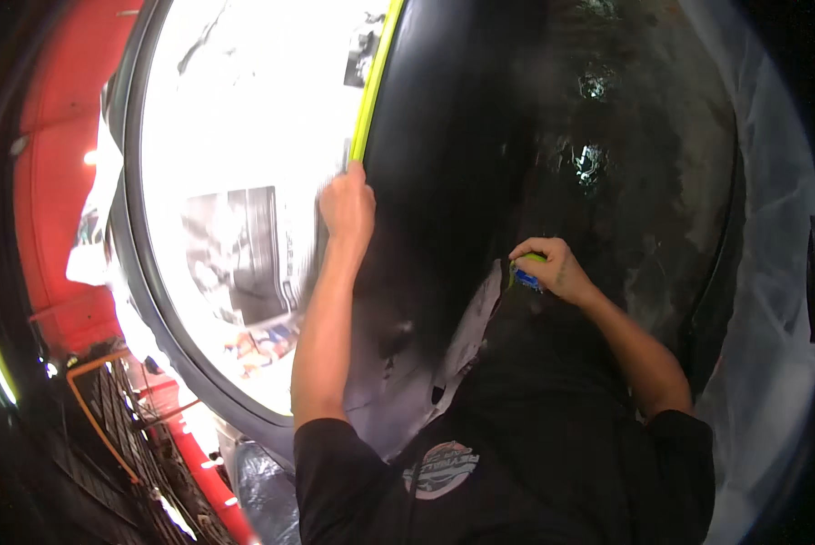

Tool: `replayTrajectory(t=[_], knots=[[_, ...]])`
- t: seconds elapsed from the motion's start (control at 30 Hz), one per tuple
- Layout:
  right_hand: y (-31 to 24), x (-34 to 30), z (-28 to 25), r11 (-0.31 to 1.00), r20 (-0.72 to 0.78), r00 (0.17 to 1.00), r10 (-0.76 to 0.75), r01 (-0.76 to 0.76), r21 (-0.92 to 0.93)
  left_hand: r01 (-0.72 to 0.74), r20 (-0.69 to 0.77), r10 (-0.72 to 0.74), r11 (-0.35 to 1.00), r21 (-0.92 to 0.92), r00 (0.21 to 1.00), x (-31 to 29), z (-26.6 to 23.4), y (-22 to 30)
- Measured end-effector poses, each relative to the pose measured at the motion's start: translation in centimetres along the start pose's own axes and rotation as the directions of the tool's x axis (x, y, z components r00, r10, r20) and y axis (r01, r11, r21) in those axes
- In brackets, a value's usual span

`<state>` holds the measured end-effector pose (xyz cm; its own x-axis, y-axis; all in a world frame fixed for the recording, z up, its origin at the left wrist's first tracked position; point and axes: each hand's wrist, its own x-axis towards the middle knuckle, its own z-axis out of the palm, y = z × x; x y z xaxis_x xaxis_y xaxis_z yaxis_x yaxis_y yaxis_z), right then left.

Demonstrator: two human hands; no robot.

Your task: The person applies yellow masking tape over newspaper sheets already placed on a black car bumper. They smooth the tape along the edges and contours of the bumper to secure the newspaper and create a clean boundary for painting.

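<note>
A bright yellow-green strip that looks like masking tape [368, 100] runs along the border between a bright white area and a dark panel. My left hand [347, 207] is closed at its near end, fingertips on the strip. Over the dark, curved car panel [480, 136], to the right and nearer to me, my right hand [557, 270] pinches a small yellow-green and blue roll of tape [526, 274]. Part of the roll is hidden by my fingers. No tape shows stretched between my two hands.
Paper with printed pictures [235, 236] lies in the overexposed area on the left, bordered by a dark curved rim [176, 350]. Clear plastic sheeting [771, 300] hangs at the right. Beyond the rim are red bodywork [62, 182] and an orange-edged frame [99, 409].
</note>
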<state>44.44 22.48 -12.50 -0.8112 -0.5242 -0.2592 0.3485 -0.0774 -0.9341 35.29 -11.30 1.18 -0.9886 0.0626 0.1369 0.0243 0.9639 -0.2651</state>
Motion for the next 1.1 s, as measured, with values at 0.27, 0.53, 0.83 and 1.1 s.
replayTrajectory(t=[0.27, 0.53, 0.83, 1.1], knots=[[-1.4, 4.9, -12.9, 0.998, -0.25, 0.968, -0.016, -0.001, -0.067, 0.03, -0.044, -0.033, 0.998, -0.053, 0.999, 20.9, 2.1, 6.4], [-0.2, 7.1, -22.2, 0.968, -0.406, 0.91, 0.08, -0.167, -0.186, -0.038, -0.09, 0.03, 0.996, -0.087, 0.995, 35.7, 4.8, 9.5], [1.1, 10.0, -24.0, 0.941, -0.285, 0.95, 0.126, -0.205, -0.269, -0.009, 0.019, 0.013, 0.986, -0.167, 1.0, 41.4, 5.2, 9.6], [-1.8, 12.1, -24.0, 0.956, -0.203, 0.965, 0.166, -0.208, -0.206, -0.039, -0.181, 0.019, 0.993, -0.111, 0.983, 37.1, 5.5, 13.6]])
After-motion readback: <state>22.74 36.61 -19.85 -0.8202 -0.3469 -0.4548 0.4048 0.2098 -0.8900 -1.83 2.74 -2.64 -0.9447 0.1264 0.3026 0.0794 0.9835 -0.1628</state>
